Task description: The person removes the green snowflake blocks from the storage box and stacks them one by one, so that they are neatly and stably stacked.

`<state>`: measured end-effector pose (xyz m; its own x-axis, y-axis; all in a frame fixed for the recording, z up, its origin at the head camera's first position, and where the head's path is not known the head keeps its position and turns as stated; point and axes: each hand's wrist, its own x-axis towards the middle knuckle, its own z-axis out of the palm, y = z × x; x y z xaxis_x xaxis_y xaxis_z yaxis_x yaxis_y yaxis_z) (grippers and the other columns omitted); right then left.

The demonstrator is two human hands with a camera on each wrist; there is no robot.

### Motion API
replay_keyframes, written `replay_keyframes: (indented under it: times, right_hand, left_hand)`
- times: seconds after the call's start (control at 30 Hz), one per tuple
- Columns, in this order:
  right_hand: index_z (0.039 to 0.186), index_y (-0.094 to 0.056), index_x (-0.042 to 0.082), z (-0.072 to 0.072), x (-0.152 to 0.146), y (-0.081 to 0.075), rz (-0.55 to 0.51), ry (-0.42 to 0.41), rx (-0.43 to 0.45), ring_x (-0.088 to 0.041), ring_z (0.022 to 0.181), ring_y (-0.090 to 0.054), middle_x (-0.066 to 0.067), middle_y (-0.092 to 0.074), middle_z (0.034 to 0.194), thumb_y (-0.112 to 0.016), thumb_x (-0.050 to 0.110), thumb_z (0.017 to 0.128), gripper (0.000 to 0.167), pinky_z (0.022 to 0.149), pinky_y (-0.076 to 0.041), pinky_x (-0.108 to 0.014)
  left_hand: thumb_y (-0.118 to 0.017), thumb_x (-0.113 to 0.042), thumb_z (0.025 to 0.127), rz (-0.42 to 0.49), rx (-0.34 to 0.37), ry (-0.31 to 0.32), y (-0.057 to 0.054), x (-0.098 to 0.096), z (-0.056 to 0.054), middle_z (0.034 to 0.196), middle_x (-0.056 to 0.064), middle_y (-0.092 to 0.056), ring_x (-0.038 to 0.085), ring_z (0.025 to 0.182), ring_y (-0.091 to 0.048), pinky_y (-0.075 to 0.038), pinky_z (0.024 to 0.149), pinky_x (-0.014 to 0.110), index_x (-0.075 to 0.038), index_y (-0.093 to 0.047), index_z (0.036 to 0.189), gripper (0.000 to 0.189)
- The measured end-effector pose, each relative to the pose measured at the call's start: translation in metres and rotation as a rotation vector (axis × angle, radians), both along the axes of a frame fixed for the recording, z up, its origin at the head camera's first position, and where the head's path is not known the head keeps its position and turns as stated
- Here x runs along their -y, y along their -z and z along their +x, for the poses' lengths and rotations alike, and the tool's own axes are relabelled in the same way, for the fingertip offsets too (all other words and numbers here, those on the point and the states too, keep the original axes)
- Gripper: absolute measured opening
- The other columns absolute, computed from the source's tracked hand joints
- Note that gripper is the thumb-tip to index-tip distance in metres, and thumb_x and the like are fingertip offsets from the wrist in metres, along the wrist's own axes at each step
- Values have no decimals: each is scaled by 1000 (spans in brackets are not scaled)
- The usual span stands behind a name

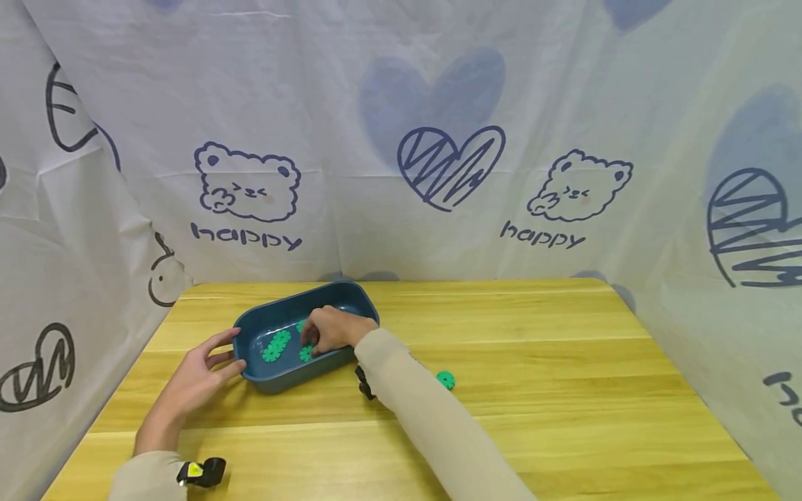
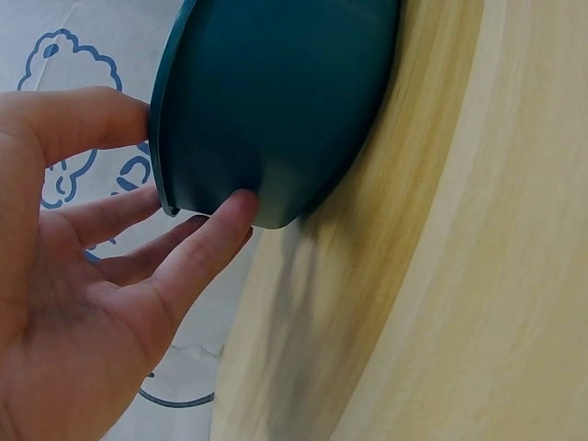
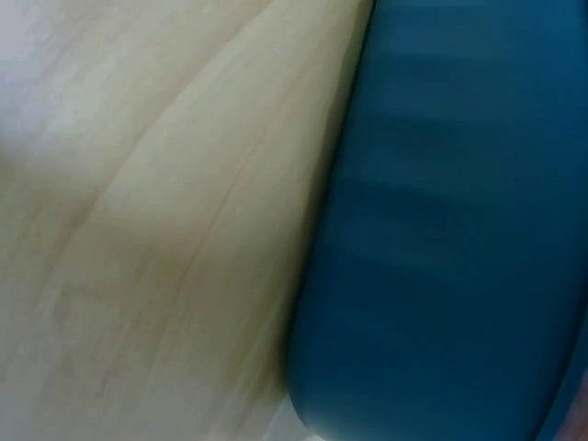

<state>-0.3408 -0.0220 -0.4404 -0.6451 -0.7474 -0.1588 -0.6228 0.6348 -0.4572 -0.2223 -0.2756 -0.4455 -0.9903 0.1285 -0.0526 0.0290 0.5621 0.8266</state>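
Left hand (image 1: 199, 372): at the box's left end, fingers spread and lightly bent, fingertips gripping the rim and outer wall; the palm stands apart from the wall in the left wrist view.
Right hand (image 1: 332, 328): reaches down inside the box, fingers bent with tips pointing at the floor; whether they pinch a disc I cannot tell.
Box (image 1: 294, 381): dark blue, oblong with rounded corners, upright on the table at a slant, between the two hands; its outer wall fills much of the right wrist view.
Near disc (image 1: 305, 353): green, inside the box, just below the right fingertips, partly covered by them.
Far disc (image 1: 301, 325): green, in the box, just beyond the right fingers, mostly hidden behind them.
Disc cluster (image 1: 276, 346): green, on the box floor, between the left fingertips and the right ones, near the right but apart.
Loose disc (image 1: 445, 380): green, on the table, outside the box, just right of the right sleeve (image 1: 432, 417), well apart from all fingers.
Table (image 1: 564, 390): yellowish wood grain.
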Motion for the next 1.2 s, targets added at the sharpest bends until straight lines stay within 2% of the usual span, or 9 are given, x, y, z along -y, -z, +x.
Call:
replay_keyframes:
  times: [0.13, 0.3, 0.7, 1.0, 1.2]
  right_hand:
    - [112, -80, 16, 0, 3, 1, 4, -12, 0, -3, 92, -67, 2, -77, 106, -82, 17, 90, 22, 82, -53, -15]
    - [103, -81, 16, 0, 4, 1, 3, -16, 17, -4, 88, -67, 2, -77, 101, -82, 15, 89, 15, 77, -54, -15]
    - [106, -81, 15, 2, 2, -1, 13, 1, 4, -3, 89, -68, 3, -77, 104, -82, 13, 88, 18, 78, -55, -15]
    - [105, -80, 16, 3, -1, 0, 23, 12, -36, -3, 89, -67, 4, -77, 103, -84, 18, 87, 19, 77, -54, -15]
    - [105, -80, 16, 2, -4, -1, 21, 25, -27, -3, 90, -66, 4, -76, 103, -84, 19, 88, 17, 80, -55, -17]
  left_hand:
    - [-65, -17, 101, -1, 1, -2, 0, 0, 0, 160, 32, -33, 52, 140, -48, -44, 83, 6, -2, -28, 161, 73]
    - [-66, -18, 101, -7, 0, -4, 0, 0, 1, 160, 32, -33, 52, 140, -49, -44, 83, 6, -2, -28, 161, 73]
    - [-66, -18, 100, -16, -5, -3, 0, 0, 1, 160, 32, -34, 52, 139, -49, -44, 83, 5, -3, -29, 161, 73]
    - [-66, -17, 100, -3, 4, -2, 1, 1, 0, 160, 32, -34, 52, 140, -49, -45, 83, 6, -3, -29, 161, 73]
    - [-66, -18, 101, -6, 2, 0, 1, 1, 0, 160, 32, -33, 52, 140, -49, -44, 83, 6, -3, -28, 161, 73]
